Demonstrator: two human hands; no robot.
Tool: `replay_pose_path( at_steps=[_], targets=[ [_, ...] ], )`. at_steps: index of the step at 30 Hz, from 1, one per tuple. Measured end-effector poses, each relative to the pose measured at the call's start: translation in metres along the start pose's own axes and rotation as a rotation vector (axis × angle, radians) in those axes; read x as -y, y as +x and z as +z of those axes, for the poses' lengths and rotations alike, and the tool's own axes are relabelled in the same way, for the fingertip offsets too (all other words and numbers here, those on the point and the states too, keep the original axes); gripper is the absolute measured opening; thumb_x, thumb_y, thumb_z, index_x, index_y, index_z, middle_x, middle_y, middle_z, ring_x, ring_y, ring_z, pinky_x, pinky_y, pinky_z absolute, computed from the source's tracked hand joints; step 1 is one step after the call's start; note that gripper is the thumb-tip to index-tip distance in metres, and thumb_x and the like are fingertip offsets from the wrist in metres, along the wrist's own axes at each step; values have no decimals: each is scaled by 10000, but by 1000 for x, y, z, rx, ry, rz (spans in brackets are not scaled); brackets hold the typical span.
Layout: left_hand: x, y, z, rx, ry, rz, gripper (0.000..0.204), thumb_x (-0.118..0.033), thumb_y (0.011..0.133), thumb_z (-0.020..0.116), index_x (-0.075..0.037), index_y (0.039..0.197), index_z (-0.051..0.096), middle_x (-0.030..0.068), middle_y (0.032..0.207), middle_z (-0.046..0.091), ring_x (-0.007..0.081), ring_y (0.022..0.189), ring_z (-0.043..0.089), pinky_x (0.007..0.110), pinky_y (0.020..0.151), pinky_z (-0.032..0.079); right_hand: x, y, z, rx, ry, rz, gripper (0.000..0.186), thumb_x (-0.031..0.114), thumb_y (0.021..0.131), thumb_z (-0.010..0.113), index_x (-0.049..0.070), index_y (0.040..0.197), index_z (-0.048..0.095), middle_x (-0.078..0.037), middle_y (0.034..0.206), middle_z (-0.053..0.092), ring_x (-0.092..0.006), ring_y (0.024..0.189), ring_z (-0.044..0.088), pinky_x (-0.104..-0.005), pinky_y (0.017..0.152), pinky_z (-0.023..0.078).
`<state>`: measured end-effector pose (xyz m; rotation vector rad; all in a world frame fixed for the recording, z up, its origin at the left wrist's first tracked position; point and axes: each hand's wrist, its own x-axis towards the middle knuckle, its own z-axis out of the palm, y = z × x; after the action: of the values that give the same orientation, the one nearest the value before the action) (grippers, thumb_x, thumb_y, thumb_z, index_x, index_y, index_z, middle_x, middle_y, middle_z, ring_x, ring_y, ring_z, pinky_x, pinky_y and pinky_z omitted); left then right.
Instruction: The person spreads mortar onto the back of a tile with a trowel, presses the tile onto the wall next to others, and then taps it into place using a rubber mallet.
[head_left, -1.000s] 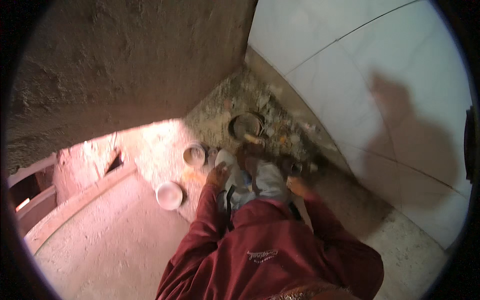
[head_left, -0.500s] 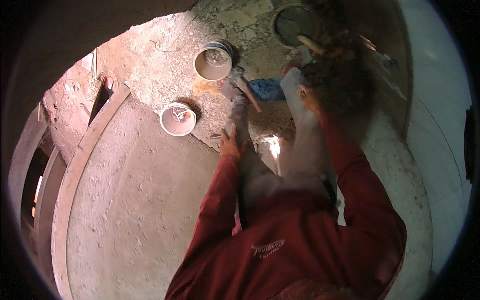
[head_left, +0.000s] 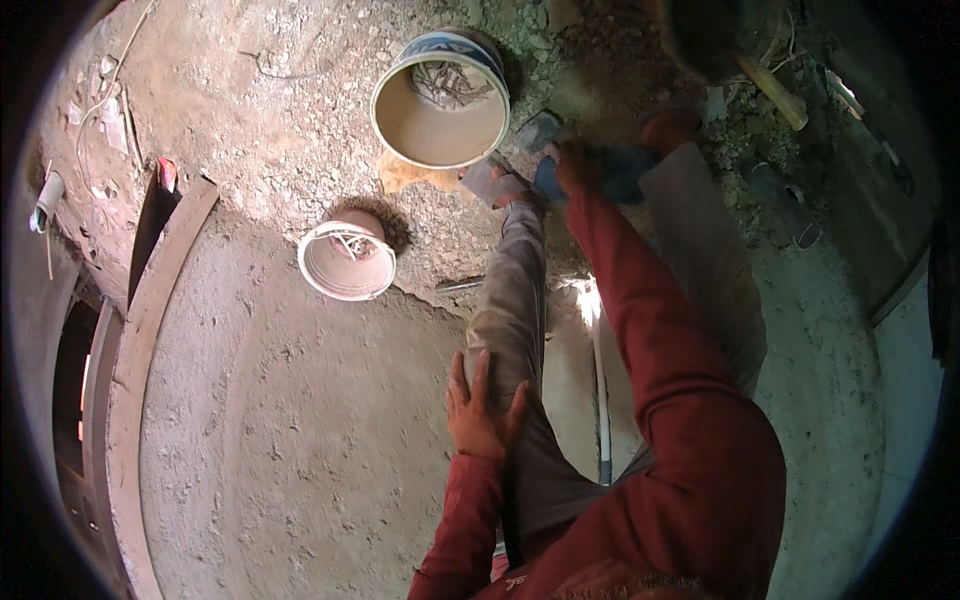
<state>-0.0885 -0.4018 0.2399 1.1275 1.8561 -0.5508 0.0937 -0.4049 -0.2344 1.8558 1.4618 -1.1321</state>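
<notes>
My left hand rests on my left knee in grey trousers, its fingers spread and holding nothing. My right arm stretches down between my legs toward the ground by my feet. There my right hand closes round the handle of a hammer, somewhat blurred. The hammer's grey head shows just beyond the hand, while most of the handle is hidden. Beside the right hand lies a crumpled blue cloth. My left foot is close to the hammer.
A large pale bucket with some rubble inside tilts beyond my left foot. Nearer stands a smaller white bucket holding pale scraps. A dark round pan and a wooden handle are at far right. A wooden board edges the concrete slab.
My right hand has left my right leg and reached down to the hammer. My body has leaned forward, bringing the buckets closer. The left hand stays on the left leg.
</notes>
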Motion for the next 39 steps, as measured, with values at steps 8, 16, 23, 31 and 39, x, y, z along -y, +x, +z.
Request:
replay_pose_path(
  at_steps=[8, 16, 23, 31, 39],
  targets=[
    [-34, -18, 24, 36, -94, 9, 649, -473, 851, 752, -186, 1403, 567, 261, 1530, 400, 459, 1342, 454, 507, 1126, 386, -18, -120, -193, 74, 732, -109, 391, 283, 928, 619, 64, 1249, 583, -154, 976, 652, -331, 844, 618, -452, 761, 490],
    [-99, 69, 67, 29, -255, 258, 391, -342, 962, 566, -106, 1266, 635, 217, 1000, 720, 438, 980, 686, 509, 880, 532, -165, -307, -534, -140, 593, -465, 510, 426, 1001, 598, 61, 1352, 542, -146, 881, 653, -307, 685, 620, -418, 649, 500],
    [-510, 61, -200, -361, -349, 833, 384, -203, 1012, 540, -91, 1377, 590, 234, 1313, 623, 417, 1187, 600, 460, 1002, 482, -285, -445, -816, -523, 271, -231, 565, 361, 996, 610, -17, 1402, 506, -294, 1200, 638, -422, 1157, 625, -439, 967, 489],
    [-799, -75, -410, -590, -798, 1342, 720, -379, 1035, 527, 20, 1573, 260, 236, 1633, 262, 365, 1531, 216, 430, 1243, 201, -252, -514, -996, -914, 76, -336, 485, 266, 930, 714, -24, 1275, 533, -217, 950, 672, -362, 875, 710, -420, 717, 565],
    [-852, -89, -432, -223, -710, 1159, 924, -513, 948, 630, 11, 1585, 214, 251, 1639, 226, 423, 1512, 216, 460, 1233, 208, -191, -533, -1082, -1121, -348, -398, 378, 324, 920, 722, 42, 1120, 571, -190, 937, 663, -322, 776, 714, -426, 621, 571]
  ],
)
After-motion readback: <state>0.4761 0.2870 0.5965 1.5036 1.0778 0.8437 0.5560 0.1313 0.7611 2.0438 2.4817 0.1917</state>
